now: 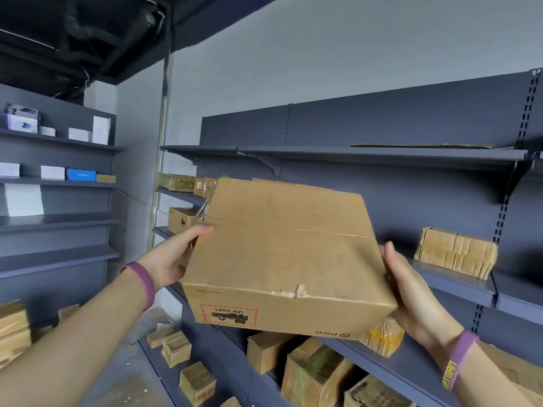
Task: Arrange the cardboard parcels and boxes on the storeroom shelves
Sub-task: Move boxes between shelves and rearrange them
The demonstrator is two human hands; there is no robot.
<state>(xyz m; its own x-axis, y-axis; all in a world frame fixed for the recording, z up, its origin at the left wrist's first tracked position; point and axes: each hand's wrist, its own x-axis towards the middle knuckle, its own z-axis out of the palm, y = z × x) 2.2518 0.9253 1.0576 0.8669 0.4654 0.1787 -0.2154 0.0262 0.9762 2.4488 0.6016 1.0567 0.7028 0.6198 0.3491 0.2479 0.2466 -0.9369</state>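
The person holds a large cardboard box [282,259] up in the air in front of the dark blue shelving [382,155], not resting on any shelf. The left hand [173,257] grips its left side, thumb laid over the top face; the right hand [411,292] cups the lower right corner, thumb up along the side, its fingers hidden behind the box. A purple wristband [144,282] sits on the left wrist.

The box is closed, a tape seam running across its top, so what it holds cannot be seen. Its near face carries a red-bordered "UN 3481" label and the word "PICO", both upside down. A small patch is torn on the front top edge.

To the right of the box, a tape-wrapped parcel [457,251] lies on a shelf. Just under the box's right corner sits a yellow-taped parcel [382,336]. Below the box, more sealed brown parcels [317,374] crowd a lower shelf. Behind its left edge, a small carton [182,220] stands on a shelf, with a flat parcel [176,182] one shelf higher. Above and right of the box, a flat cardboard sheet [420,146] lies on the top shelf. Far to the left of the box, white cartons [79,134] and a blue one [80,174] stand on the side shelves.
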